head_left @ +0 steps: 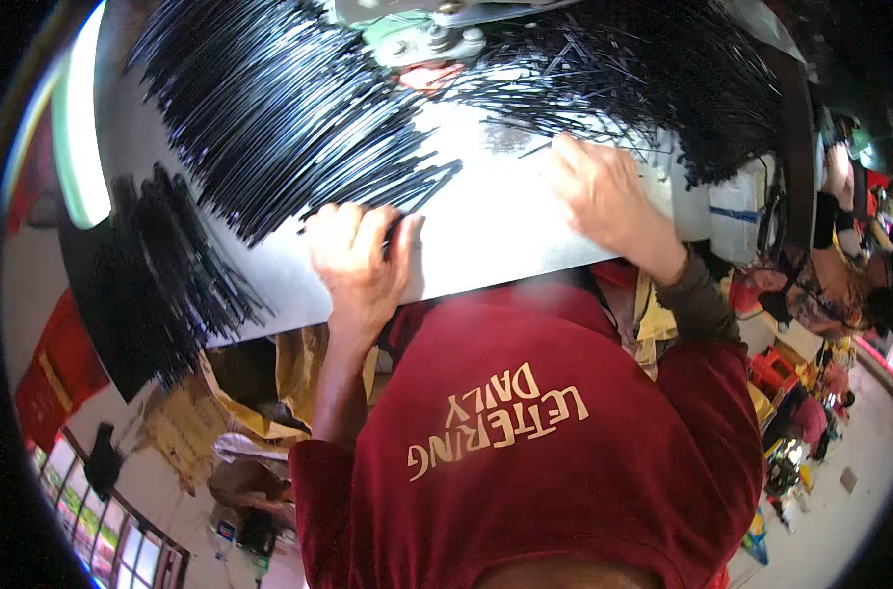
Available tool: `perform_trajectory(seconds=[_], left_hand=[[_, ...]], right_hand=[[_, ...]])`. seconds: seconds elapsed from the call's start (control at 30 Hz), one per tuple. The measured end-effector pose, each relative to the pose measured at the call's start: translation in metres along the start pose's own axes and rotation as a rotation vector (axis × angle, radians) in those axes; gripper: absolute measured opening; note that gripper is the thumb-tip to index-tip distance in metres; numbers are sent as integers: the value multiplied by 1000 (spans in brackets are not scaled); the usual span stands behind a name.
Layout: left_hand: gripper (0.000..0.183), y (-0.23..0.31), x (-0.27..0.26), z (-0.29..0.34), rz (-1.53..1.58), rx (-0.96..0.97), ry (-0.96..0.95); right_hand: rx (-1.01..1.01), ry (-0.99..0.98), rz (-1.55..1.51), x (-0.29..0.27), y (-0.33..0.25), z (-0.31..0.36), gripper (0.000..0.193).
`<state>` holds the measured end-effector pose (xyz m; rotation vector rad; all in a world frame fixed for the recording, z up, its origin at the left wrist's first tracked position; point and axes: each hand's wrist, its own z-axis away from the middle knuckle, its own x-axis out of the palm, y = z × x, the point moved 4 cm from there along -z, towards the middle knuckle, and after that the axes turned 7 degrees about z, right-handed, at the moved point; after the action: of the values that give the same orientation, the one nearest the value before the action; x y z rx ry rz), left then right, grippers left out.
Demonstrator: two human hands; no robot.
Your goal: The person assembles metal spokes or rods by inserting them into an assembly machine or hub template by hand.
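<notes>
Thin black strips (280, 128) lie in a wide, mostly parallel bundle on the bright metal tabletop (486, 226). At the front end of this bundle, my left hand (358, 250) is closed, with dark strip ends showing between the fingers and thumb. My right hand (604, 196) is closed in a pinch above the table, right of the middle. A single thin black strip (535, 152) shows at its fingertips. Beyond the hands stands a metal machine head (432, 39), and something reddish below it is partly hidden.
A looser, tangled heap of black strips (604, 79) covers the far right. Another bunch of strips (182, 275) rests on a dark surface at the left. A whitish box (736, 211) stands beyond the table's right edge. Other people (839, 285) are at the far right.
</notes>
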<state>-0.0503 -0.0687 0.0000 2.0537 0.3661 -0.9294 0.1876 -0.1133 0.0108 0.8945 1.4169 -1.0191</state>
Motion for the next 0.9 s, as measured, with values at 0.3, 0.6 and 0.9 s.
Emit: perform_trajectory(seconds=[0.3, 0.6, 0.9], left_hand=[[18, 2, 0, 1, -17, -33, 65], [23, -6, -19, -27, 392, -313, 88], [20, -22, -25, -14, 630, -474, 161]], right_hand=[[148, -97, -558, -17, -4, -26, 14], [381, -33, -998, 7, -19, -43, 11], [-176, -76, -385, -12, -70, -18, 18]])
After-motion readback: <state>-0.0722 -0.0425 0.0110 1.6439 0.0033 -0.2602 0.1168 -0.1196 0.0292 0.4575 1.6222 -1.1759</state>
